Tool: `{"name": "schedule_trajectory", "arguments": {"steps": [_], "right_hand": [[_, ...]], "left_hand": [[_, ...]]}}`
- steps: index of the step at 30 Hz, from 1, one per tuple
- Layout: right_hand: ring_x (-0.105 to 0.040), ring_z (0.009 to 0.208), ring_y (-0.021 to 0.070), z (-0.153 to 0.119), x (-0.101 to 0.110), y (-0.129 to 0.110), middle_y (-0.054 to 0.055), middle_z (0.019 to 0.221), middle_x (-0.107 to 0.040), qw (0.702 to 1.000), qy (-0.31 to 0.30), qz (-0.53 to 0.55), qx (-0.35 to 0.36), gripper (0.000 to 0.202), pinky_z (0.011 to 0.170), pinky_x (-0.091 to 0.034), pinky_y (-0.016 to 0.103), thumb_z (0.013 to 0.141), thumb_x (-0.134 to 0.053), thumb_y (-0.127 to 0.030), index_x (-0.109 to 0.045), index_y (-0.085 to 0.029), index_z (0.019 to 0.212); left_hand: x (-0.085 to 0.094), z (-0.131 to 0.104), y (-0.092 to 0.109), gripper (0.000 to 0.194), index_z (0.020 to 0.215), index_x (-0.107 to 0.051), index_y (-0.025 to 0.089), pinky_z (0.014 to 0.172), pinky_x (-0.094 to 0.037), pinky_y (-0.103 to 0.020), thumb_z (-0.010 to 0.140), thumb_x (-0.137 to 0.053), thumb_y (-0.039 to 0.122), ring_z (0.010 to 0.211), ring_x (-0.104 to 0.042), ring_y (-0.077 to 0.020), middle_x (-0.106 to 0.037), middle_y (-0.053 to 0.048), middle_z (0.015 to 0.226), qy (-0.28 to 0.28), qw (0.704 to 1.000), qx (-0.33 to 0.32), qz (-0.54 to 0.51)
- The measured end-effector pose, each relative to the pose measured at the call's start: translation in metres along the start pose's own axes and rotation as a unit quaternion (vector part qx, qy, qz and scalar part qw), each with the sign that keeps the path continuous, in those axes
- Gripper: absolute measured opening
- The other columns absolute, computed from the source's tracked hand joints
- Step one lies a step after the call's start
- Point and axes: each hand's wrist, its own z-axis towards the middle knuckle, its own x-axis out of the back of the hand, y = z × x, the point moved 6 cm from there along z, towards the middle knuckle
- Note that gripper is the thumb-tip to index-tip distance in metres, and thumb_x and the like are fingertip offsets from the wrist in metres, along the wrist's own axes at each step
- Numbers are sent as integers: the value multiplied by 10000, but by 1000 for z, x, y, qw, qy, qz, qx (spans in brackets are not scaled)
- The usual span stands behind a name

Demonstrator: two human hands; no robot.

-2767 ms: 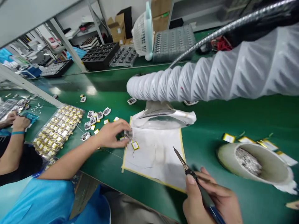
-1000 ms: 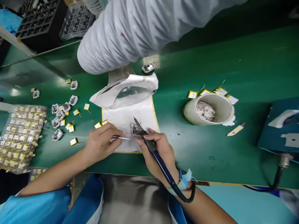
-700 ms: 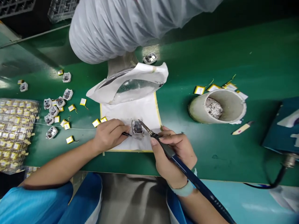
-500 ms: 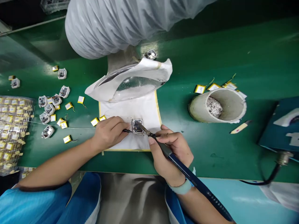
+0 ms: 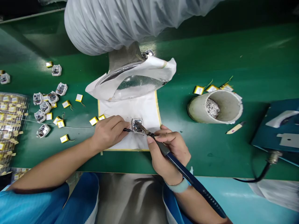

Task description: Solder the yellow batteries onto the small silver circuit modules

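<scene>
A small white-edged device with an exposed circuit board (image 5: pixel 137 125) lies on the white sheet (image 5: pixel 126 109) between my hands. My right hand (image 5: pixel 169 152) is closed around a soldering iron (image 5: pixel 167 151), held like a pen, its tip over the board. Pinched in the fingers of my left hand (image 5: pixel 109 132) is a slim black tool that looks like tweezers (image 5: pixel 127 130), its thin end at the device's near edge. A thin pale wire (image 5: pixel 70 127) runs from the left to my left hand; whether the fingers grip it is hidden.
Above the sheet hang a fume hood (image 5: pixel 133 79) and its ribbed hose (image 5: pixel 121 25). Leftward are several devices (image 5: pixel 45 107), yellow-edged batteries (image 5: pixel 64 138) and a battery tray (image 5: pixel 9 118). Rightward stand a tube holding metallic wool (image 5: pixel 212 108), a small cutter (image 5: pixel 235 128) and a blue box (image 5: pixel 277 124).
The view has shifted slightly, so the parts at the left and the tube at the right sit further left. Both hands keep their grips, and the iron's tip stays over the board.
</scene>
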Motion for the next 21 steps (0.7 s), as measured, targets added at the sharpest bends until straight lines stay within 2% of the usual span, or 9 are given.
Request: {"name": "schedule_trajectory", "arguments": {"steps": [7, 11, 15, 18, 21], "right_hand": [[-780, 785, 214, 2, -1, -3, -37, 807, -726, 1000, -19, -18, 17, 203, 1096, -679, 566, 968, -814, -256, -618, -287, 924], [-786, 778, 213, 2, -1, -3, -42, 805, -731, 999, -17, -21, 21, 201, 1101, -676, 568, 964, -817, -256, -622, -286, 926], [-785, 784, 217, 1, -2, -2, -41, 804, -729, 999, -21, -16, 19, 198, 1110, -668, 576, 959, -813, -251, -620, -287, 925], [-774, 772, 210, 0, -2, -1, -46, 794, -718, 999, -19, -16, 23, 194, 1116, -662, 574, 965, -804, -258, -618, -288, 916], [-778, 783, 204, 0, -1, 0, -39, 820, -730, 1000, -7, -3, 18, 176, 1116, -666, 553, 973, -806, -272, -635, -286, 933]], "left_hand": [[-5, -3, -2, 109, 1012, -748, 248, 663, -565, -299, 1056, -664, 194, 754, -726, -151, -771, -5, 888, -28, 999, 25, 9], [-3, -3, -1, 98, 1012, -740, 238, 659, -566, -297, 1051, -666, 186, 751, -716, -153, -763, -10, 882, -13, 1000, 12, 5], [-2, -6, -3, 79, 1009, -741, 253, 694, -577, -302, 1047, -679, 222, 757, -716, -158, -761, -9, 873, -15, 999, 28, 4], [4, -8, 8, 61, 1015, -733, 258, 694, -573, -307, 1039, -688, 225, 742, -712, -156, -761, -4, 864, -37, 999, 11, -13], [19, -11, 21, 10, 1043, -709, 248, 680, -573, -298, 1047, -718, 252, 753, -730, -149, -778, -4, 911, -68, 996, -19, -46]]}}
